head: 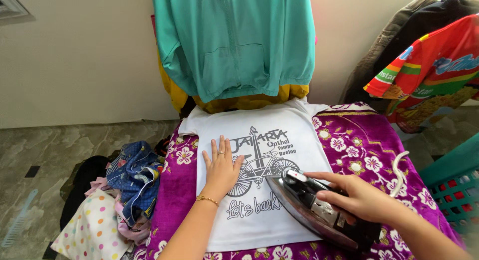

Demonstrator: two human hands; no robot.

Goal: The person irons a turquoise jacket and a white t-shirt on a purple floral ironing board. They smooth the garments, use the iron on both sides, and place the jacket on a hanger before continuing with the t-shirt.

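The left hand (221,168) lies flat, fingers spread, pressing on a white printed T-shirt (259,180), while the right hand (357,195) is wrapped around the handle of a dark iron (319,210), whose tip rests on the shirt just right of the left hand. The shirt is spread on a purple flowered cloth (359,145). A pile of clothes (119,200) sits to the left, a teal jacket (234,40) hangs behind, and a teal basket (456,190) stands at right
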